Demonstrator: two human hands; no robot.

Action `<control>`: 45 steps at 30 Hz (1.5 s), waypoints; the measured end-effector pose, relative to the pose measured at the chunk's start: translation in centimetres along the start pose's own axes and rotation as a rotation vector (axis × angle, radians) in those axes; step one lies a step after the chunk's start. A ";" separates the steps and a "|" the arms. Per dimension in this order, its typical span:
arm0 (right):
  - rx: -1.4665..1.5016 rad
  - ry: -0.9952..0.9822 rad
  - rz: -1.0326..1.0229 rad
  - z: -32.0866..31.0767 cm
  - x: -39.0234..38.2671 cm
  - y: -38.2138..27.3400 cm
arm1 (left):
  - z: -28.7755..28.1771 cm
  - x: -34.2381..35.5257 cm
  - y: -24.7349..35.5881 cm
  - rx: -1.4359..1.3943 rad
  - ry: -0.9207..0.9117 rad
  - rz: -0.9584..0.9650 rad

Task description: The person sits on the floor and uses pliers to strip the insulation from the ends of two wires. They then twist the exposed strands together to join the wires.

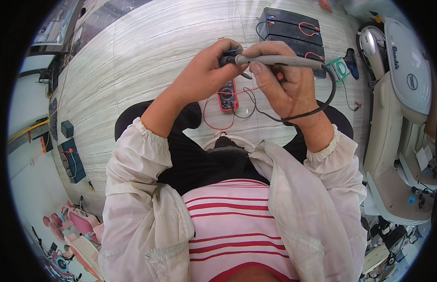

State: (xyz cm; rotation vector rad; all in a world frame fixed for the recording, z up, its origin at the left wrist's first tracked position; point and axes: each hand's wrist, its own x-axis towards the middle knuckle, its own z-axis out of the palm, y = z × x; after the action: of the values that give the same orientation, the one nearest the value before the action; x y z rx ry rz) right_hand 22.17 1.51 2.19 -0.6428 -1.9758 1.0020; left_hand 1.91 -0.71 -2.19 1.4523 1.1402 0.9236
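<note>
Holding the grey tool (282, 60) up with both hands, above the floor (148, 51) and out beyond the lap (195, 164). Looking light, stiff and smooth, perhaps a little slippery, and likely to be tugged sideways by the thick black cord (332, 89) looping from the right end. Best taken by the slim middle, clear of both ends. Pinching it there between thumb and forefinger of the right hand (296, 89), parted only by the thickness of the handle. Cradling a small red-ended piece (280, 75) beside the palm too. Pressing thumb and fingers of the left hand (209, 70) around the black end piece (227, 60), right against the tool; cannot tell how tightly, nor whether joined or merely touching. Farther down, flat on the floor, a red-and-black meter (227, 97) with a red lead (205, 117) and a black lead (254, 105). Beyond, a row of black batteries (289, 30) with red wires, and near them a green-and-white box (339, 69).
</note>
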 end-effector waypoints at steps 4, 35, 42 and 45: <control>-0.003 0.009 -0.022 0.0 0.1 0.3 | 0.1 0.0 0.2 -0.032 0.007 0.004; -0.189 -0.088 0.156 -0.7 -0.1 2.1 | -1.2 -0.4 1.3 -0.276 -0.106 -0.046; -0.132 -0.061 0.263 -0.4 0.2 2.1 | -1.2 -0.4 1.4 -0.256 -0.105 -0.050; -0.149 -0.036 0.189 -0.2 0.3 2.4 | -1.2 -0.6 1.5 -0.258 -0.110 -0.058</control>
State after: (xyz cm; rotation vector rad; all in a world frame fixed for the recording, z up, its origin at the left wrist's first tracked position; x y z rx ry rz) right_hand 22.35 3.12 0.36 -0.9140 -2.0635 0.9901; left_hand 0.93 -1.02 -0.49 1.2384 0.9397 0.9035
